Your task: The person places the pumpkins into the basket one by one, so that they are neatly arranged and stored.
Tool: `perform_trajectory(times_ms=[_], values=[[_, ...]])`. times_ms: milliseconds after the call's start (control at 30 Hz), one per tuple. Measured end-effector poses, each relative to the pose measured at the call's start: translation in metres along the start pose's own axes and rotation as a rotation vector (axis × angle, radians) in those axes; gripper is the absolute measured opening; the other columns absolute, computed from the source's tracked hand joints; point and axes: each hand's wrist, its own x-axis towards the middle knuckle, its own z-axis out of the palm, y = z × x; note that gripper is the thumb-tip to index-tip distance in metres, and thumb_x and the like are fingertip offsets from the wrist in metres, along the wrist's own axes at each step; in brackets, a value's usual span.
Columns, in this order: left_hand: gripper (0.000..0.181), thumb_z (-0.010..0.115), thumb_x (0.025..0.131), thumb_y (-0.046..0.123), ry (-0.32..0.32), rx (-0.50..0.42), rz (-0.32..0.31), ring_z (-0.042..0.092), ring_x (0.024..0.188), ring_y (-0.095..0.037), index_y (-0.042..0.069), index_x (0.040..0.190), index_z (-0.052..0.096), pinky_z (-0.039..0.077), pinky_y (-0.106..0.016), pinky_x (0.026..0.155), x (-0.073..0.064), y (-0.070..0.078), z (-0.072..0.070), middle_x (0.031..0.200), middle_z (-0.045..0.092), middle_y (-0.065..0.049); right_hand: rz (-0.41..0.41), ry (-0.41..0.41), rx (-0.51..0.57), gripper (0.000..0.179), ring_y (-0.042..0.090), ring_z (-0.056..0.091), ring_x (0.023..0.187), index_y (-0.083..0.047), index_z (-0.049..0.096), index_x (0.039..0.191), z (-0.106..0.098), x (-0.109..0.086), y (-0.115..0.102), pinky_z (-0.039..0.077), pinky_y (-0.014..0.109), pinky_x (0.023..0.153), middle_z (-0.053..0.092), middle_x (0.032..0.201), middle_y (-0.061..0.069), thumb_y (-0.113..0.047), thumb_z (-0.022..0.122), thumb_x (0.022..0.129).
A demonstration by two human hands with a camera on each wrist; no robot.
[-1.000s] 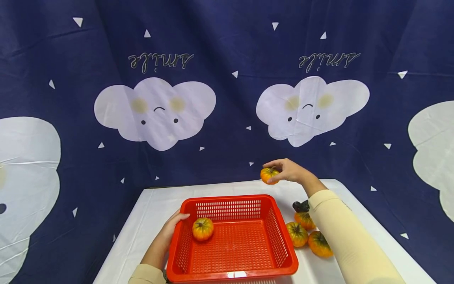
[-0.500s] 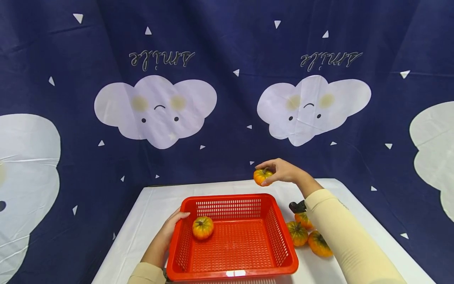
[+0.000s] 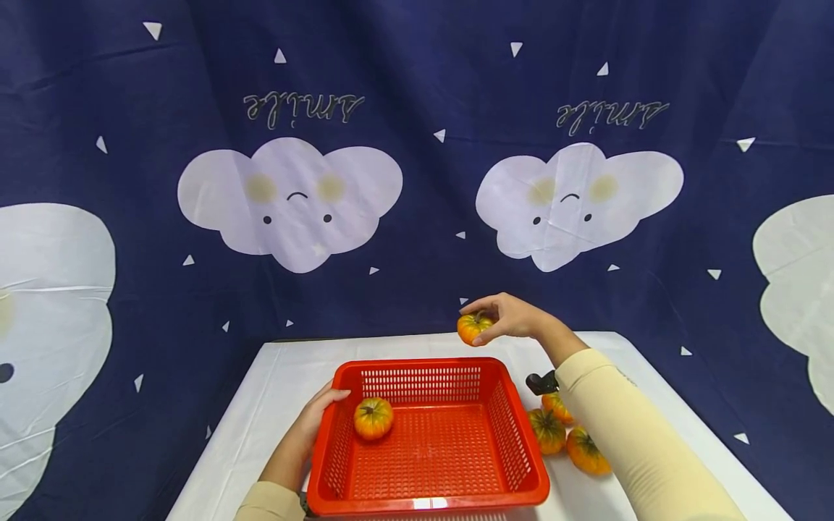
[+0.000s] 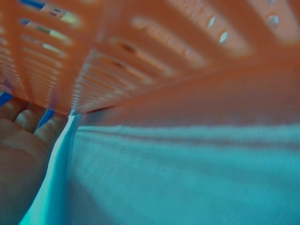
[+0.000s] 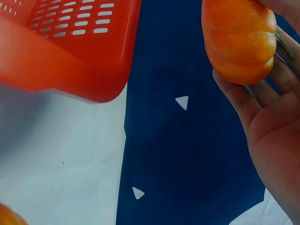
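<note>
My right hand [image 3: 516,318] holds a small orange pumpkin [image 3: 470,330] above the far edge of the table, behind the basket. Thumb and fingers pinch its sides, and its green stem shows in the right wrist view, where the pumpkin [image 5: 239,44] looks ribbed. At the left of the red plastic basket [image 3: 426,501], my left hand [image 3: 311,421] grips the rim, thumb over the top. Its fingers [image 4: 44,124] lie against the slotted outer wall in the left wrist view. One orange-green pumpkin [image 3: 373,418] sits inside the basket near its left wall.
Several more pumpkins [image 3: 586,452] lie on the white table [image 3: 260,391] right of the basket, partly behind my right sleeve [image 3: 632,427]. A black device [image 3: 542,383] sits by the right wrist. A dark blue curtain [image 3: 430,289] with clouds hangs behind the table.
My right hand has moved left with the pumpkin, toward the far right corner of the basket. The left hand and the basket have stayed in place.
</note>
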Motion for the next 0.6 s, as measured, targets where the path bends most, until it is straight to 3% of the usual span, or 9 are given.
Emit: perform_trajectory(times_ms=[600], values=[[0.062,0.045,0.105,0.019,-0.013,-0.015,0.008,0.052,0.134,-0.034,0.009,0.163,0.025,0.049,-0.055,0.105,0.000,0.000,-0.001,0.155,0.043,-0.024,-0.041,-0.068,0.033,0.063,0.030,0.068,0.106,-0.003,0.066,0.140,0.017,0.014,-0.013,0.059,0.038,0.090,0.070,0.124,0.011,-0.011,0.091,0.082]])
